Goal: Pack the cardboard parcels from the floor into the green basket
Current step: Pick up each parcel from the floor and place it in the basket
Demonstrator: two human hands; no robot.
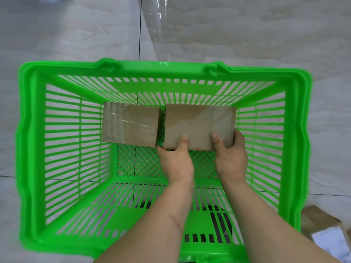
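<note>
A green basket (36, 141) stands on the pale tiled floor below me. Two taped cardboard parcels lie side by side against its far wall. The left parcel (131, 125) lies free. The right parcel (197, 122) is held at its near edge by both hands: my left hand (175, 162) grips its near left corner with the thumb on top, and my right hand (230, 158) grips its near right corner, thumb on top and fingers round the side. Both forearms reach in over the basket's near wall.
Another cardboard parcel (321, 223) with a white label lies on the floor outside the basket's near right corner. The basket's lattice bottom (138, 162) shows bare in front of the parcels. A clear plastic sheet (157, 19) lies on the floor beyond the basket.
</note>
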